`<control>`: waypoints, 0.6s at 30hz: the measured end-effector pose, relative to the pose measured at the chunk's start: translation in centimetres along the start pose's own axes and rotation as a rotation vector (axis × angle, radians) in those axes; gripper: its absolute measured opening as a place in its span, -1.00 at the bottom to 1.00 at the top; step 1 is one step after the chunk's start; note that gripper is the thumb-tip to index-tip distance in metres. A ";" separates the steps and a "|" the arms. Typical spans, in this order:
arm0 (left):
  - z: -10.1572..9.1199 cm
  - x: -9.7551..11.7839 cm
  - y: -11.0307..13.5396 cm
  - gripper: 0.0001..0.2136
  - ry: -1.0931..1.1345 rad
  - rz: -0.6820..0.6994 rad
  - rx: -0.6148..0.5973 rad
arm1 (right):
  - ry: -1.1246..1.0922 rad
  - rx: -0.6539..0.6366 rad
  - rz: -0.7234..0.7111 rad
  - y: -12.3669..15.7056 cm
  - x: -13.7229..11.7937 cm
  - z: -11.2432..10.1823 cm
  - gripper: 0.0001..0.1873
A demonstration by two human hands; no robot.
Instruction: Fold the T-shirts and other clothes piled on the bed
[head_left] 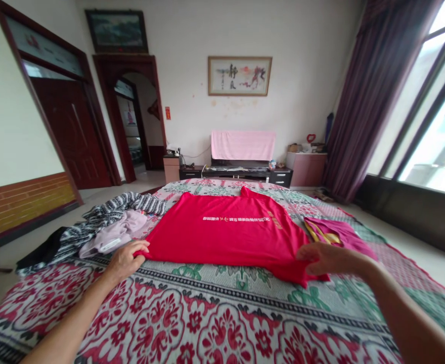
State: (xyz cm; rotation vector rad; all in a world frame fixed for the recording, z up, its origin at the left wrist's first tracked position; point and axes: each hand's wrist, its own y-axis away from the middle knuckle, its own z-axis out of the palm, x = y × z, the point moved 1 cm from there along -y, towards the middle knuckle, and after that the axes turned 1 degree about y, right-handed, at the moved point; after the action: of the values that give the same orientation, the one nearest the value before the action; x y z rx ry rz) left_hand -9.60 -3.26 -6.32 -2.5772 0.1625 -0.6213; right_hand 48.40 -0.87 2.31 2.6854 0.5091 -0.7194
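A red T-shirt point(222, 237) with a line of pale printed characters lies spread sideways across the patterned bedcover. My left hand point(127, 258) pinches its near left corner between thumb and fingers. At the near right, by the shirt's sleeve, my right hand point(319, 258) has its fingers closed on the red cloth. The shirt's near edge runs fairly straight between both hands, and a sleeve bunches a little under the right one.
Left of the shirt lies a heap of clothes, with a black-and-white patterned garment point(108, 215) and a pale pink one point(112, 232). A folded magenta garment point(344, 235) with yellow trim is at the right. Beyond the patterned bedcover point(192, 313) stands a low black cabinet point(192, 174).
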 end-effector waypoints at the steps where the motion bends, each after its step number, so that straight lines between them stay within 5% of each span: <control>1: -0.1 0.0 0.0 -0.79 0.003 -0.001 -0.006 | 0.031 -0.008 0.005 0.0 -0.2 0.1 -0.64; 8: -0.2 -0.5 0.0 -0.82 0.061 -0.056 -0.046 | 0.254 -0.126 0.096 -0.3 -1.7 2.2 -0.53; 18: 0.0 -1.7 -0.2 -0.76 0.083 -0.113 -0.071 | 0.398 -0.048 0.078 0.4 -2.3 3.1 -0.50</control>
State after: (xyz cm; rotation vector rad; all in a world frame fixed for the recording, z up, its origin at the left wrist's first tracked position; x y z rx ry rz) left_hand -11.10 -2.70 -6.86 -2.6439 0.0680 -0.7778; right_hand 45.44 -3.04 1.00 2.7902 0.5024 -0.1446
